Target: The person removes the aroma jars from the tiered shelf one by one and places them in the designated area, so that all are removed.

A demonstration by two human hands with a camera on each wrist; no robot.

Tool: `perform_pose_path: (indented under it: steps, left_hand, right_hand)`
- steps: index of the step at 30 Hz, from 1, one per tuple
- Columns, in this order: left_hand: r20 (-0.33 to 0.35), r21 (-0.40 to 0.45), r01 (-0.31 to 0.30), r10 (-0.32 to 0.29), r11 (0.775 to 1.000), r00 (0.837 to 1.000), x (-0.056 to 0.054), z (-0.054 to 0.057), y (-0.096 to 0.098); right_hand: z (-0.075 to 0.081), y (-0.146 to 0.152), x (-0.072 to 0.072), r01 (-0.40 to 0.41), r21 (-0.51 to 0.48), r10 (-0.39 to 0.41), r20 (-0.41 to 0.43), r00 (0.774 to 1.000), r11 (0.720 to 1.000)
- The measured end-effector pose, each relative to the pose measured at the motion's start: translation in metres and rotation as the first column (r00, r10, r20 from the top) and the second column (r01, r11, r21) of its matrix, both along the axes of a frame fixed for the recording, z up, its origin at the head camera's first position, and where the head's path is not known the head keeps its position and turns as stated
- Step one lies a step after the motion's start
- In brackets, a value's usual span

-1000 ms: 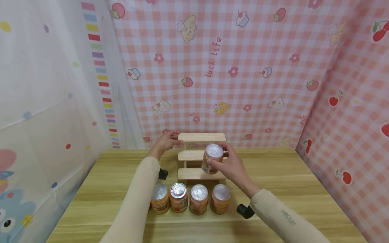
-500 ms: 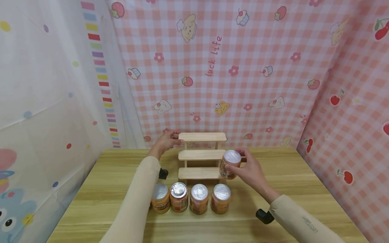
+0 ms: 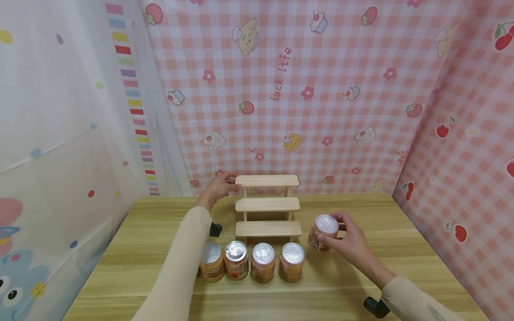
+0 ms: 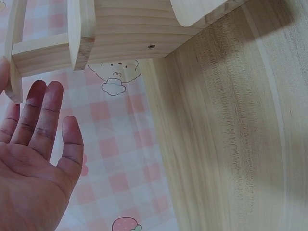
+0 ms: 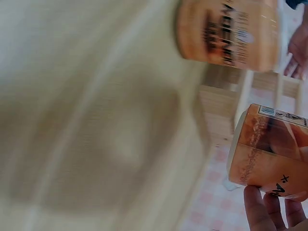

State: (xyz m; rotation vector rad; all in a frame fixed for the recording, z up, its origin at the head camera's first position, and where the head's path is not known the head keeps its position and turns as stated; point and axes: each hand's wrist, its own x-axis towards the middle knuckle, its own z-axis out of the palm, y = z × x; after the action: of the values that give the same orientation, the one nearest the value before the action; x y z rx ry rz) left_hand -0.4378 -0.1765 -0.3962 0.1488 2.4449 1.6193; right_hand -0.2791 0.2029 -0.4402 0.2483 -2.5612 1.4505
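My right hand (image 3: 348,238) grips an orange-labelled can (image 3: 320,232) with a silvery lid, fingers and thumb around its sides. The can is held over the table, right of the three-tier wooden shelf rack (image 3: 268,204). In the right wrist view the fingertips press the held can (image 5: 269,154). My left hand (image 3: 220,187) is at the left end of the top tier; in the left wrist view that board end (image 4: 15,86) lies between thumb and index finger, with the other fingers (image 4: 45,120) extended. Several matching cans (image 3: 263,263) stand in a row before the rack.
A wooden table (image 3: 361,267) carries everything. A pink checked cloth (image 3: 337,116) hangs behind, and a white dotted cloth (image 3: 80,133) on the left. My left sleeve (image 3: 176,263) partly covers the row's left end. Dark wrist mounts (image 3: 376,307) show beside the sleeves.
My right hand has carried the can from in front of the rack to the right, and lower. The left hand stays at the top tier; rack and row are unmoved.
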Motion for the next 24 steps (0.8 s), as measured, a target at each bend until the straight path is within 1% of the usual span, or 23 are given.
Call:
perform_pose_path:
  steps: [5,8,15,18,21,24]
  left_hand:
    - [-0.001,0.003,0.003,-0.003,1.000,1.000,0.000,0.000,-0.001]
    - [-0.001,0.006,0.006,-0.006,1.000,1.000,0.000,0.000,-0.001]
    - [0.004,0.004,0.003,-0.003,1.000,1.000,0.000,-0.004,0.001]
    - [-0.013,-0.001,-0.004,0.004,1.000,1.000,0.001,-0.004,0.001]
    - [-0.052,-0.050,-0.010,0.007,0.999,0.999,0.004,-0.004,0.001]
    - [-0.083,-0.108,-0.019,0.010,0.994,0.997,0.008,-0.002,-0.001]
  right_hand:
    - [-0.018,0.005,0.009,-0.017,0.008,0.017,0.042,0.999,1.000]
    - [-0.028,0.006,0.012,-0.022,0.005,0.022,0.044,0.999,1.000]
    - [-0.051,0.003,0.021,-0.042,-0.014,0.043,0.080,0.996,0.999]
    - [-0.055,0.002,0.023,-0.053,-0.019,0.054,0.091,0.994,0.998]
    - [-0.054,0.002,0.022,-0.071,-0.015,0.072,0.091,0.993,0.997]
    - [-0.047,0.003,0.019,-0.085,0.013,0.083,0.085,0.993,0.996]
